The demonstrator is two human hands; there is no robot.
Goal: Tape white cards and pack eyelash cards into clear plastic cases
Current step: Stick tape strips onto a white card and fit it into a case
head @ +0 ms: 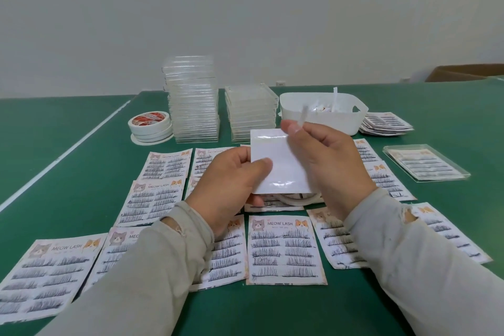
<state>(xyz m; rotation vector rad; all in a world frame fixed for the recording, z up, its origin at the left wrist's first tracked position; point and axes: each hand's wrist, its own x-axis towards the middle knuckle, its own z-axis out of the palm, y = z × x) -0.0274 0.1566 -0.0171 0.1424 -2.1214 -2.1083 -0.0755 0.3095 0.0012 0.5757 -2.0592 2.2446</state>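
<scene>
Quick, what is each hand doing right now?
Left hand: closed on the white card, gripping its left edge.
Right hand: fingers pinching a thin white strip above the card.

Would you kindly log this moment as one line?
left hand: holds white card | right hand: pinches peeled strip | packed case: right
</scene>
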